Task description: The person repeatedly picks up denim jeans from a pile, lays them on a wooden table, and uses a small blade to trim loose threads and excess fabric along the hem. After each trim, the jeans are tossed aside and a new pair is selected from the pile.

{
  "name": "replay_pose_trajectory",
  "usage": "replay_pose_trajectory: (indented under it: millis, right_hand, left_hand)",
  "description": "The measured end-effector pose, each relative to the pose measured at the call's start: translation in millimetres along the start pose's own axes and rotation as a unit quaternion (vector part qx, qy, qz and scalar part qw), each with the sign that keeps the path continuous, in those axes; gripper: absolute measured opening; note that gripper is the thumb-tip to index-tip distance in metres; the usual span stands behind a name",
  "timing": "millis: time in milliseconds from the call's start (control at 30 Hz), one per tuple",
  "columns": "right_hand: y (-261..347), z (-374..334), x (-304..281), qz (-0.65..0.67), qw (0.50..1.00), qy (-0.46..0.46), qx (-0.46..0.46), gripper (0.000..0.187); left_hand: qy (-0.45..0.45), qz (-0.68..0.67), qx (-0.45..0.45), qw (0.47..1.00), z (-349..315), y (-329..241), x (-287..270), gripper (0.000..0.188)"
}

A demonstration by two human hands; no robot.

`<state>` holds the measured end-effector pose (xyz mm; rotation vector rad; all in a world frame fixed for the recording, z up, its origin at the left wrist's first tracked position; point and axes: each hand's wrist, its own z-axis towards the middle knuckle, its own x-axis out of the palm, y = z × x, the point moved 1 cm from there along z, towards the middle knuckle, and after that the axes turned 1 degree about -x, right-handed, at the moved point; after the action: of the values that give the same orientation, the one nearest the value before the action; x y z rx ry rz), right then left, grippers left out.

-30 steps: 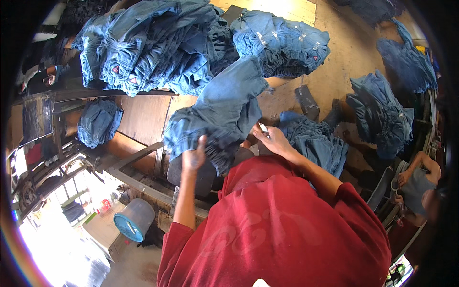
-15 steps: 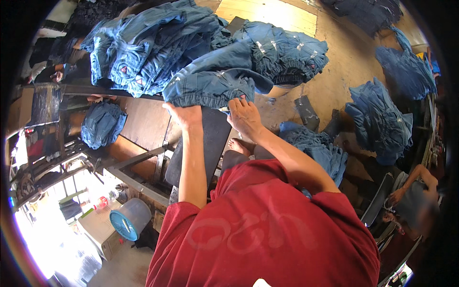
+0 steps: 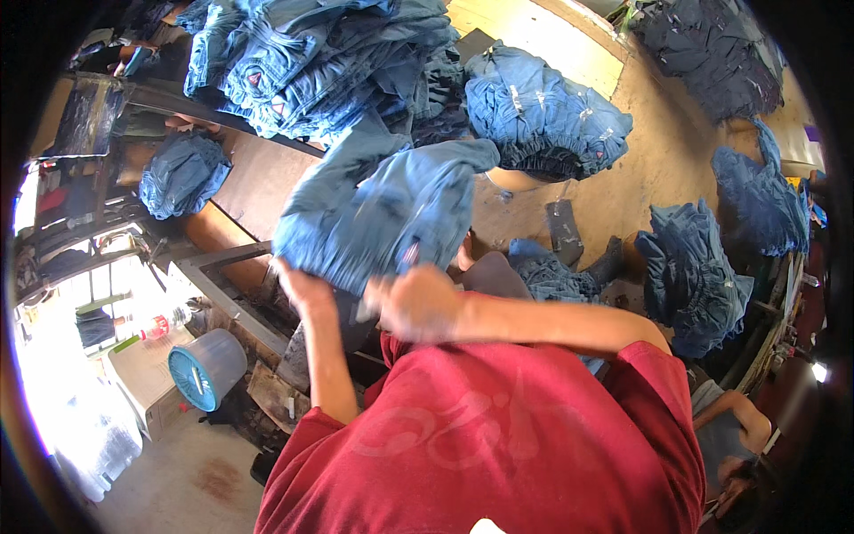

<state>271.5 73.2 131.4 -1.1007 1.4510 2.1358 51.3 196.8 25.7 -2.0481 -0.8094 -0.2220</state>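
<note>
A pair of blue denim jeans [image 3: 391, 214] is lifted in front of me, folded over itself. My left hand [image 3: 302, 287] grips its lower left edge from below. My right hand [image 3: 416, 303], blurred by motion, holds the lower right part of the same garment near a small red tag. My red shirt fills the lower part of the view. Beyond the lifted jeans lies a big heap of blue jeans [image 3: 320, 62] on a dark table.
More denim piles lie around: one on a round stand [image 3: 543, 116], one at the right [image 3: 689, 276], one far right [image 3: 765, 200], a bundle at the left [image 3: 182, 173]. A blue bucket [image 3: 206, 367] stands on the floor at lower left. Another person's arm [image 3: 743, 427] shows at lower right.
The jeans have come away from the heap and down toward me. Both hands have drawn back with them, and the right hand is blurred mid-swing.
</note>
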Motion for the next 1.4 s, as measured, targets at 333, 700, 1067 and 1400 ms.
replay_pose_trajectory:
  millis: [333,700,1067,1400]
  right_hand:
    - [-16,-7,16,0.230,0.957,0.146,0.104,0.035]
    - [-195,-13,-33,-0.127,0.962,-0.129,0.202,0.049]
    - [-261,-4,-14,0.003,0.911,-0.177,0.372,0.058]
    - [-323,44,-21,-0.216,0.952,-0.097,0.196,0.028]
  left_hand:
    - [0.115,0.195,-0.180,0.957,-96,109,-102,0.050]
    - [0.125,0.520,-0.012,0.845,-161,34,-204,0.020]
    - [0.099,0.343,-0.060,0.932,-116,9,-138,0.036]
    - [0.061,0.327,-0.088,0.939,-144,38,-176,0.017]
